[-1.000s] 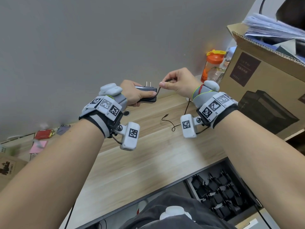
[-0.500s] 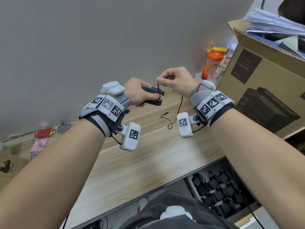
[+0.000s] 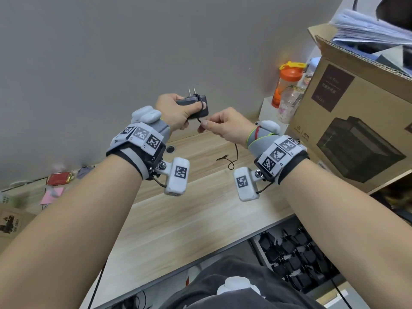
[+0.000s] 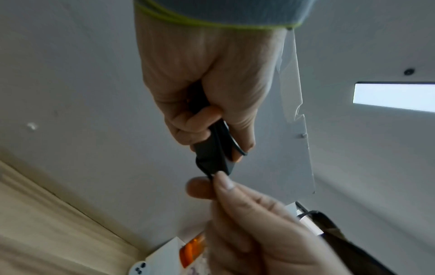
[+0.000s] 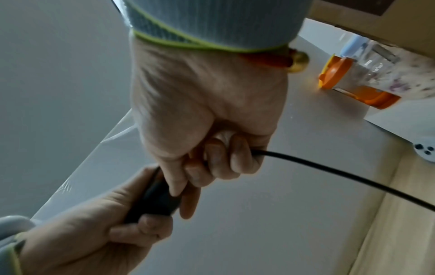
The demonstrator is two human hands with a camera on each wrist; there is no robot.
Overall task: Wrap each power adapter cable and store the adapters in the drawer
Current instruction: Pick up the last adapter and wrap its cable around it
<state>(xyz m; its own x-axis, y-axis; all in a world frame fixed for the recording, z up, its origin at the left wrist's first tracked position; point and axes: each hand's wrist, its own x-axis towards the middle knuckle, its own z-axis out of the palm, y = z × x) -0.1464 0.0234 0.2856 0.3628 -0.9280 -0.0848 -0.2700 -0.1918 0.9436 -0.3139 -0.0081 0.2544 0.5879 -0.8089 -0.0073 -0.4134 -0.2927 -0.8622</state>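
here left hand (image 3: 176, 112) fingers grip the adapter (image 3: 196, 104); right hand (image 3: 225, 127) fingers pinch its cable (image 3: 235, 150).

Above the bench (image 3: 182, 219), the left hand (image 3: 176, 112) grips a black adapter (image 3: 196, 103), prongs up, cable (image 3: 234, 152) looped over it. Just right of the adapter, the right hand (image 3: 227, 126) pinches the cable, whose end trails onto the bench.
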